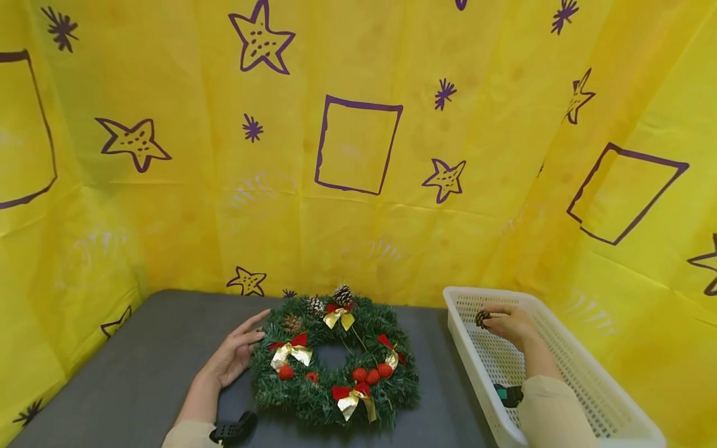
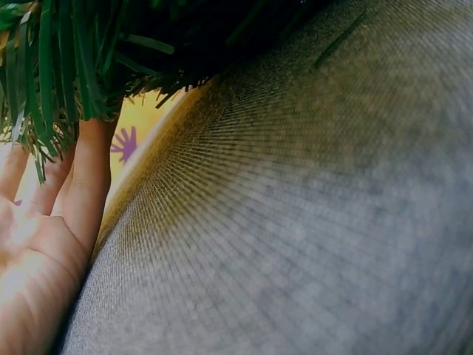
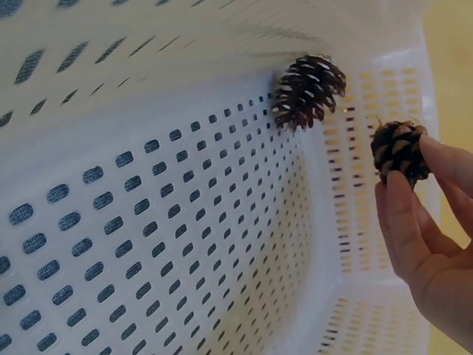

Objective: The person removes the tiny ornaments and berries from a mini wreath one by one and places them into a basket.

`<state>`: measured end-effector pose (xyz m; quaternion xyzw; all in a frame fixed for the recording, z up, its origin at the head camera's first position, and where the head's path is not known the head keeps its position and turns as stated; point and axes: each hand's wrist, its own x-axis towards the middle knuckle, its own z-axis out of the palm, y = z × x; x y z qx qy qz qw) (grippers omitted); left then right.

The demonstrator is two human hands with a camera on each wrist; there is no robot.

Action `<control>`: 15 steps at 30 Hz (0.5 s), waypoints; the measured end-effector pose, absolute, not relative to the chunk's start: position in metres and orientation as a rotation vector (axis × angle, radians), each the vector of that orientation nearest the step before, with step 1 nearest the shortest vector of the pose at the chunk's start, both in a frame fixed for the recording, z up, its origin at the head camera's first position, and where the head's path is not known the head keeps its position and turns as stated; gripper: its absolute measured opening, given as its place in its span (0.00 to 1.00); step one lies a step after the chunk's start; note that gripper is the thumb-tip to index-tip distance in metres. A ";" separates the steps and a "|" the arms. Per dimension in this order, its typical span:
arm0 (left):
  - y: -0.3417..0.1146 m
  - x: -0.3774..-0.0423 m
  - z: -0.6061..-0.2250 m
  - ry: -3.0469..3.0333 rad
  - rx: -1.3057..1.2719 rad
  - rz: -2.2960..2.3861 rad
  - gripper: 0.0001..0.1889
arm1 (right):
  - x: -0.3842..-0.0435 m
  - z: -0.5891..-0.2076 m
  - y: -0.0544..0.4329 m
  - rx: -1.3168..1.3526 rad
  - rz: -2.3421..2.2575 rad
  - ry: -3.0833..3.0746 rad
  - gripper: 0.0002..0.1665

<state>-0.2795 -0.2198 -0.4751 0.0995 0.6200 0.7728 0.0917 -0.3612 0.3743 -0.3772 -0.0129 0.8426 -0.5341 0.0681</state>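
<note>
A green wreath [image 1: 336, 398] lies on the dark table, trimmed with red-and-gold bows, red berries and several pinecones at its upper left and top. My left hand [image 1: 232, 354] rests along the wreath's left side, fingers extended; in the left wrist view the fingertips go out of sight behind the green needles [image 2: 59, 81]. My right hand [image 1: 512, 326] pinches a small brown pinecone [image 3: 400, 151] between thumb and fingers, over the far part of the white basket [image 1: 467, 358]. A second pinecone [image 3: 309, 92] sits inside the basket at its far corner.
The long basket with perforated walls stands on the table to the right of the wreath. Yellow cloth [image 1: 358, 249] printed with purple stars and frames hangs behind the table and at both sides. Black wrist devices [image 1: 235, 429] sit on both forearms.
</note>
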 end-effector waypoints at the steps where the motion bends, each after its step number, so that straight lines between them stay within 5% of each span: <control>1: -0.219 -0.279 -0.475 1.844 0.287 2.302 0.35 | -0.361 -0.378 0.374 -0.045 -1.608 2.533 0.31; 15: -0.218 -0.279 -0.474 1.775 0.229 2.335 0.36 | -0.360 -0.379 0.372 -0.018 -1.513 2.602 0.32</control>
